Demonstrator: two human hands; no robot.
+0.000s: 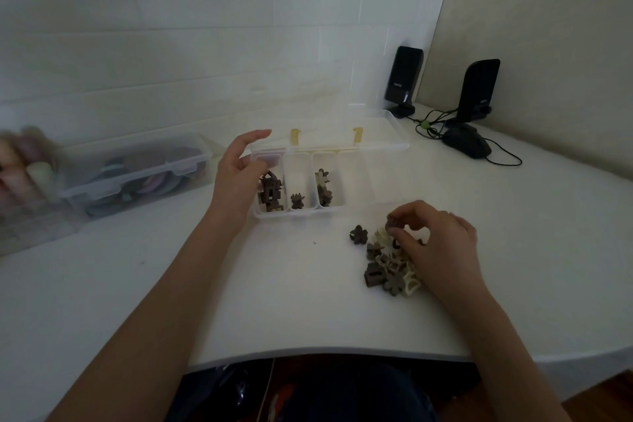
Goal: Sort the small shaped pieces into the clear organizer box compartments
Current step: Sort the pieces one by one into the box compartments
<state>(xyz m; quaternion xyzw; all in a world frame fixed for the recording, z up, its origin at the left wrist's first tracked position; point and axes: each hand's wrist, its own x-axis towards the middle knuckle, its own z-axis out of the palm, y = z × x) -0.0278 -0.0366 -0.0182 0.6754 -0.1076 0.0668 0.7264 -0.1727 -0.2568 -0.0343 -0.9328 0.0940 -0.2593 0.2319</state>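
A: Why was the left hand [239, 178] parked against the box [363, 202]?

B: Probably to steady it. It rested at the left end of the clear box, fingers [255, 136] relaxed and spread, holding nothing, thumb near the first compartment [272, 193].

A: And the right hand [435, 243]?

B: It sat on the pile of pieces [387, 267] on the table [274, 284], just in front of the box's right half. Its fingertips were pinched narrow around one dark piece [392, 221], lifted a little above the heap.

A: Why keep the pile so near?

B: A short trip, I'd judge. The lid [342, 128] stood open at the back, out of the way.

A: How was the sorting arranged?

B: Three left compartments held pieces: blocky brown ones in the first, one small dark one in the second, flower shapes in the third. The rest looked unfilled. One dark flower [358, 234] lay apart, left of the pile.

A: Anything else around?

B: A second plastic container [137, 171] to the left, two speakers [404, 79] at the back.
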